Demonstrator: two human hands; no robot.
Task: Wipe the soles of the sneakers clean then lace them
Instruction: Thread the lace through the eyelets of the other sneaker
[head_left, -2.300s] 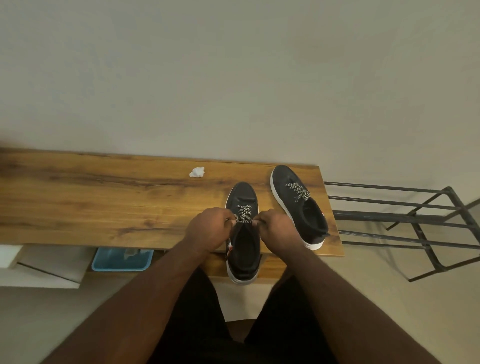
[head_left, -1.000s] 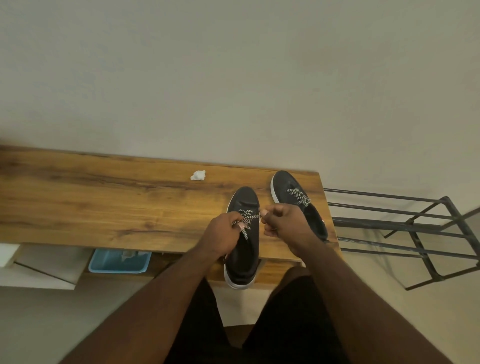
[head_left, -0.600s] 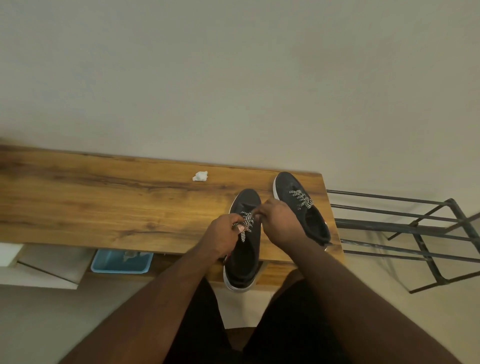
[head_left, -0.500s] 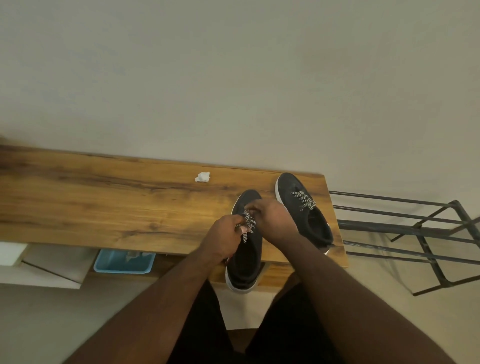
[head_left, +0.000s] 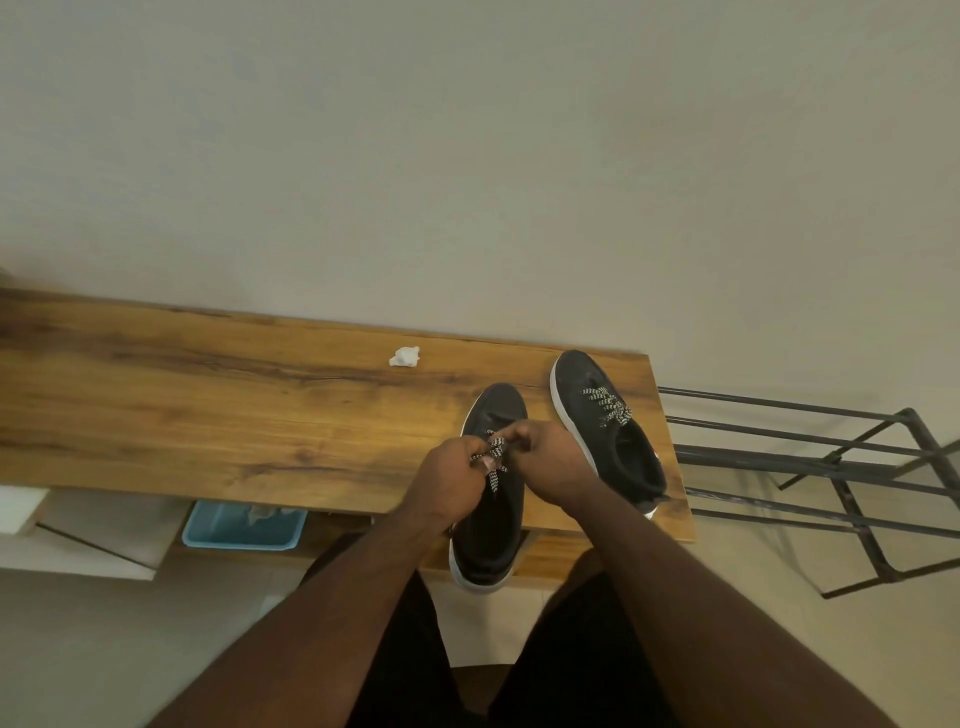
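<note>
Two black sneakers with white soles stand on the wooden table (head_left: 208, 415). The near sneaker (head_left: 491, 525) points away from me, its heel past the table's front edge. Its black-and-white lace (head_left: 496, 457) is pinched between my left hand (head_left: 452, 480) and my right hand (head_left: 553, 460), which meet over the tongue. The fingers hide most of the lace. The other sneaker (head_left: 608, 431) lies to the right near the table's right edge, its lace (head_left: 608, 408) tied.
A crumpled white tissue (head_left: 404, 357) lies near the table's back edge. A blue tray (head_left: 241, 526) sits below the table's front edge. A black metal rack (head_left: 810, 483) stands to the right. A plain wall is behind.
My right hand moved left from beside the near sneaker to over its tongue, close to my left hand. Both hands now work the lace together. The sneakers have stayed put.
</note>
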